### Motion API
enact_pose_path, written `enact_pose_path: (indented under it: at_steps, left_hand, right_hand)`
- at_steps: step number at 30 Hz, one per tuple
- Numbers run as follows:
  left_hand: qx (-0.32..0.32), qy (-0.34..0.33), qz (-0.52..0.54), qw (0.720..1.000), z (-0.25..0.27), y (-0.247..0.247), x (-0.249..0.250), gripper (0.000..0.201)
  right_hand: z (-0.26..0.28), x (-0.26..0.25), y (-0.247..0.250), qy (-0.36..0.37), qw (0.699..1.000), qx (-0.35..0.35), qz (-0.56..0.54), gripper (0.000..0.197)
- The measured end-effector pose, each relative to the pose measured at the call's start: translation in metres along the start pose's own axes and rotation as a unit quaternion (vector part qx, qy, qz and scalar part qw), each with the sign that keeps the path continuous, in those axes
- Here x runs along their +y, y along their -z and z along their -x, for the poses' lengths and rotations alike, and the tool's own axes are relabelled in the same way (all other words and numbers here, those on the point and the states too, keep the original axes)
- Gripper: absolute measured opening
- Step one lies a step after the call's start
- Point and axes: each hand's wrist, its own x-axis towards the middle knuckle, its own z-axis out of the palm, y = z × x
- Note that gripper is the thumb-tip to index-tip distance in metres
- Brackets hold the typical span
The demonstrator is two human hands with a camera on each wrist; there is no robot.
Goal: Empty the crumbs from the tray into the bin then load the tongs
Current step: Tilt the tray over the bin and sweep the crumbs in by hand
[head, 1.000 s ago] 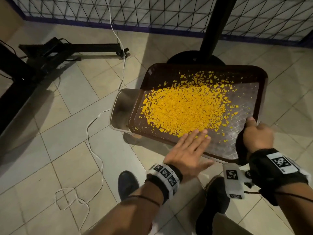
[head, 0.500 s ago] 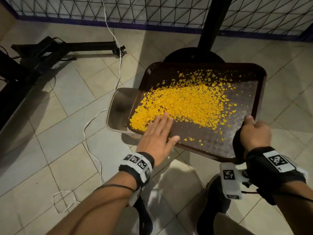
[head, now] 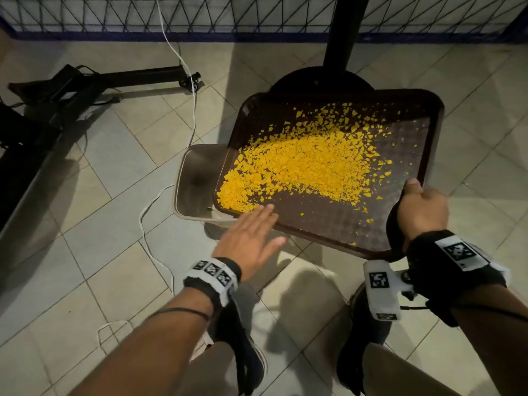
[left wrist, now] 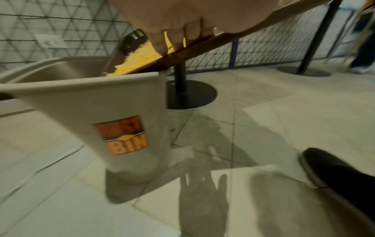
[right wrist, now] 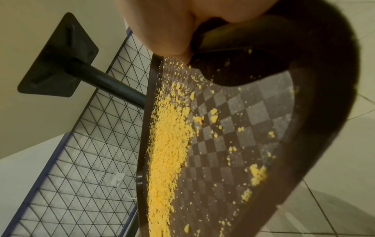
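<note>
A dark brown tray [head: 405, 155] is tilted with its left end over a grey bin [head: 197, 178]. Yellow crumbs [head: 300, 167] are heaped toward that low end. My right hand [head: 423, 207] grips the tray's near right corner, thumb on top of the rim [right wrist: 253, 41]. My left hand [head: 251, 232] is flat with straight fingers, fingertips [head: 268, 208] at the tray's near left edge beside the crumbs. In the left wrist view the fingers [left wrist: 162, 43] touch the crumbs [left wrist: 138, 62] at the tray's lip above the bin [left wrist: 101, 102]. No tongs are in view.
A black pole on a round base [head: 323, 78] stands just behind the tray. A white cable [head: 151, 212] runs over the tiled floor left of the bin. Black stand legs [head: 85, 84] lie at far left. A wire fence [head: 257, 12] closes the back. My shoes [head: 245, 352] are below.
My left hand has swept left along the tray's near side, pushing crumbs toward the bin end. The near right part of the tray now shows bare. The right hand kept its grip.
</note>
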Motion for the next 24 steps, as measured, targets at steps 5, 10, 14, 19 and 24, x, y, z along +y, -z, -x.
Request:
enact_pose_path:
  at_steps: [5, 10, 14, 19, 24]
  left_hand:
    - [0.001, 0.086, -0.005, 0.996, -0.003, -0.002, -0.040, 0.084]
    - [0.031, -0.048, 0.024, 0.998, -0.006, 0.009, 0.039, 0.066]
    - [0.035, -0.192, -0.029, 0.980, -0.007, -0.001, 0.114, 0.068]
    - [0.024, -0.153, -0.027, 0.988, -0.014, -0.007, 0.095, 0.064]
    - [-0.011, -0.029, -0.030, 0.999, -0.005, -0.007, 0.015, 0.066]
  right_hand:
    - [0.004, 0.000, -0.005, 0.008, 1.000, 0.002, -0.016, 0.046]
    - [0.004, 0.003, -0.007, 0.006, 0.999, 0.003, -0.037, 0.051]
    - [0.005, 0.004, -0.007, 0.011, 0.998, 0.004, -0.054, 0.050]
    - [0.003, 0.009, -0.008, 0.008, 0.997, -0.016, -0.070, 0.049]
    - [0.002, 0.011, -0.010, 0.004, 0.996, -0.030, -0.082, 0.046]
